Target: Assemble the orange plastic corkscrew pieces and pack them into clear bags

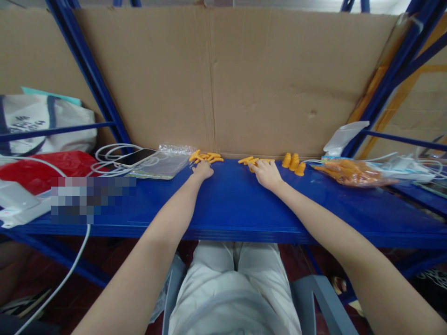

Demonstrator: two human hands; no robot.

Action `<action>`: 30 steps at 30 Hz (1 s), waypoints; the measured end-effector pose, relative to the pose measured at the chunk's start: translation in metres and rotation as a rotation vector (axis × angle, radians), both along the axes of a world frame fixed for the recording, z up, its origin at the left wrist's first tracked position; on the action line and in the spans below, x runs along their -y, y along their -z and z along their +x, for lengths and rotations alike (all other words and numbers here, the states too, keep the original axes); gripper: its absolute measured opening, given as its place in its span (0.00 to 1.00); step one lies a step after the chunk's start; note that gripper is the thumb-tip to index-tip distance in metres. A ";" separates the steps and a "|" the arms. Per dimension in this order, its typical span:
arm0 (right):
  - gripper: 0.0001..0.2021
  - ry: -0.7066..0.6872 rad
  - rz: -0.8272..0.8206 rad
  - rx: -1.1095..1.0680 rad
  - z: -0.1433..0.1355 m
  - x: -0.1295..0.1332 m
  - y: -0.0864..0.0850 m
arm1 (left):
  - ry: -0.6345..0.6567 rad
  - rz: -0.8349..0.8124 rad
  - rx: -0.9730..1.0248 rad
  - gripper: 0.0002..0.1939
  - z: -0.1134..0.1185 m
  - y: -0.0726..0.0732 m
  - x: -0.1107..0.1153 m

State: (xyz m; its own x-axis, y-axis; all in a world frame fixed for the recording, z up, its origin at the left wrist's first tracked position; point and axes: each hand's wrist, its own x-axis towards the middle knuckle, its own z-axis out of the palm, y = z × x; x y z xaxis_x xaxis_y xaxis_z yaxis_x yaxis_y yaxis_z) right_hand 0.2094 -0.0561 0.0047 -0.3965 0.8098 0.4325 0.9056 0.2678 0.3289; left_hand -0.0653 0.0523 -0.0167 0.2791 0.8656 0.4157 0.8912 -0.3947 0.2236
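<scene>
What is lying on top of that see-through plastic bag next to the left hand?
A dark phone lies on the clear plastic bag, with white cable looped beside it. Whatever is inside the bag beneath the phone is covered.

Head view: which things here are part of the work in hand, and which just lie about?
In hand: left hand, right hand, orange finger cots, bag of cots.
Lying about: phone, white cable, red bag, tote bag.

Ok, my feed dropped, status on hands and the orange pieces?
Left hand and right hand flat on blue shelf, fingers on orange finger cots. Nothing gripped. Three cots upright nearby.
</scene>
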 end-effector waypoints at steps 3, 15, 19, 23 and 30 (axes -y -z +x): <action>0.24 0.013 -0.055 -0.002 0.000 0.002 0.000 | -0.125 -0.067 0.021 0.27 0.004 -0.004 0.006; 0.26 0.022 -0.118 -0.024 0.003 0.004 0.000 | -0.251 -0.248 -0.107 0.31 0.018 -0.017 0.027; 0.26 0.020 -0.126 -0.029 0.004 0.003 0.001 | -0.210 -0.240 -0.166 0.27 0.020 -0.016 0.026; 0.27 0.018 -0.138 -0.038 0.004 0.002 0.001 | -0.196 -0.264 -0.229 0.26 0.024 -0.016 0.027; 0.27 0.012 -0.163 -0.068 0.002 0.004 -0.001 | -0.214 -0.263 -0.260 0.29 0.026 -0.012 0.026</action>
State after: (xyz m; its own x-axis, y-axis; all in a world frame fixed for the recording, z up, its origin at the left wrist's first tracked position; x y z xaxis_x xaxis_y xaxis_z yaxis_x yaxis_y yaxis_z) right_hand 0.2117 -0.0598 0.0054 -0.3607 0.8760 0.3203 0.9277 0.3016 0.2199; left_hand -0.0390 0.0266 -0.0042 0.1480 0.9825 0.1129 0.9868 -0.1543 0.0490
